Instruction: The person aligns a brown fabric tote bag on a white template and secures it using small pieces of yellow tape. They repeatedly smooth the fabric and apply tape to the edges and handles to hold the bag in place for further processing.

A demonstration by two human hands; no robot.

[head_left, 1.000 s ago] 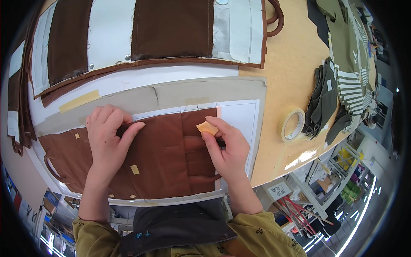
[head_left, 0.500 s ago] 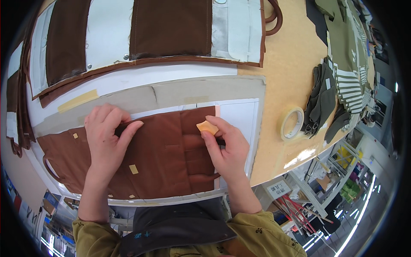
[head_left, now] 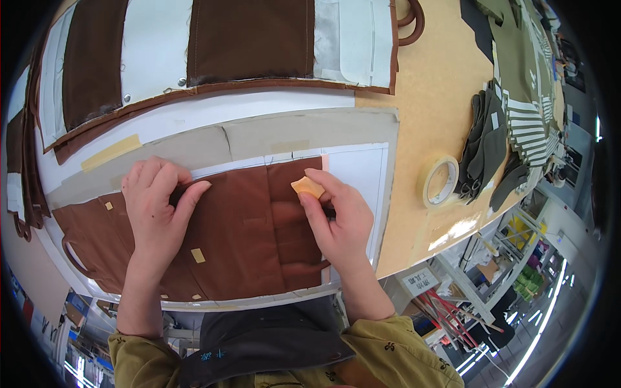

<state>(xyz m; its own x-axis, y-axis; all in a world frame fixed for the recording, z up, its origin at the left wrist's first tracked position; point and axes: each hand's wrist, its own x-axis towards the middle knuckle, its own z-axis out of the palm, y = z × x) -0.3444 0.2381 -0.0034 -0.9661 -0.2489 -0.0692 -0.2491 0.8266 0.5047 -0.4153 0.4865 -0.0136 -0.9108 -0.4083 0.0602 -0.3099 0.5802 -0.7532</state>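
Observation:
Spread across a bordered board lies a brown, leather-like bag panel (head_left: 236,239) with a looped handle and several small yellow tape pieces (head_left: 198,255) on it. My left hand (head_left: 155,210) is at its far edge, fingers curled and thumb pressing there, closed on the panel's edge; the fingertips are partly hidden. Between the thumb and forefinger of my right hand (head_left: 343,216) is a small pale-orange piece (head_left: 307,187) with uneven edges; its kind I cannot make out. This hand hovers above the panel's right end, near a pale pink strip (head_left: 325,162) along its side.
Beyond the grey board border (head_left: 259,136) rests another brown bag piece (head_left: 252,39) with white backing. To the right are a roll of masking tape (head_left: 425,187), dark cut pieces (head_left: 482,142) and striped material (head_left: 527,126). Metal shelving (head_left: 475,284) stands past the table edge.
Both hands keep their hold and nearly the same place over the panel. The whole scene has shifted slightly left and up in view.

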